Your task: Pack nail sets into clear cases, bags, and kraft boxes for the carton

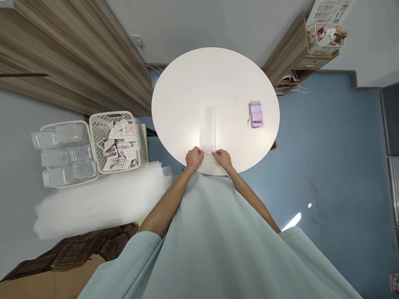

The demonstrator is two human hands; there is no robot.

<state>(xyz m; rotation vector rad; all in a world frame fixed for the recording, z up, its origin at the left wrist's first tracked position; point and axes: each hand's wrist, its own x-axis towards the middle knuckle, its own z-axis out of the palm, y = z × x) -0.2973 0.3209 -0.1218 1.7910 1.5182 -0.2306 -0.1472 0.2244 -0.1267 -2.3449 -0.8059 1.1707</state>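
Observation:
A long, narrow strip of translucent plastic lies on the round white table, running away from me. Its near end appears folded or rolled, though the detail is too small to make out. At the left corner of that end, my left hand is closed, pinching the plastic. My right hand pinches the right corner between thumb and fingers. Both hands rest close to the table's front edge. Off to the right on the tabletop lies a pinkish-purple rectangular item, blurred out.
Left of the table, one white basket holds printed cards, and another holds clear plastic boxes. Nearer me are a pile of translucent white sheets and a carton of brown folded cardboard. A wooden cabinet stands back right.

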